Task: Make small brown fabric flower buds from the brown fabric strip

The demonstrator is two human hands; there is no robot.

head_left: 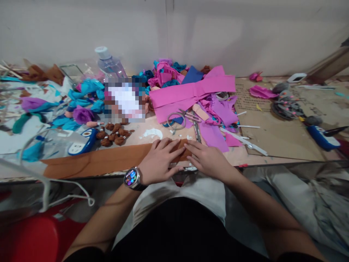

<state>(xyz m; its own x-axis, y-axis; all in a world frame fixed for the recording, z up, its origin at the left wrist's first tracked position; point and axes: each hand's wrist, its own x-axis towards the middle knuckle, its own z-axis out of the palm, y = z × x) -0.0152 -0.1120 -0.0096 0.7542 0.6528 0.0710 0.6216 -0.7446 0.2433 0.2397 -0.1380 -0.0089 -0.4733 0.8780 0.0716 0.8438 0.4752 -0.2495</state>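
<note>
A long strip of brown crepe paper (pixel 103 160) lies along the near edge of the worktable (pixel 278 142). My left hand (pixel 160 162), with a smartwatch (pixel 132 178) on its wrist, lies flat on the strip's right end, fingers stretched out. My right hand (pixel 207 160) rests beside it, fingers extended and pressing on the same end. Neither hand grips anything. Scissors (pixel 181 118) lie just beyond my fingers, next to wide pink paper strips (pixel 191 92).
Small brown paper balls (pixel 113 134) sit behind the strip. Blue and purple paper flowers (pixel 81 109) crowd the left, with a plastic bottle (pixel 110 65) behind. Purple scraps (pixel 215 134) and white sticks (pixel 245 142) lie at right, a blue object (pixel 323 138) farther right. A white cable (pixel 46 185) hangs at left.
</note>
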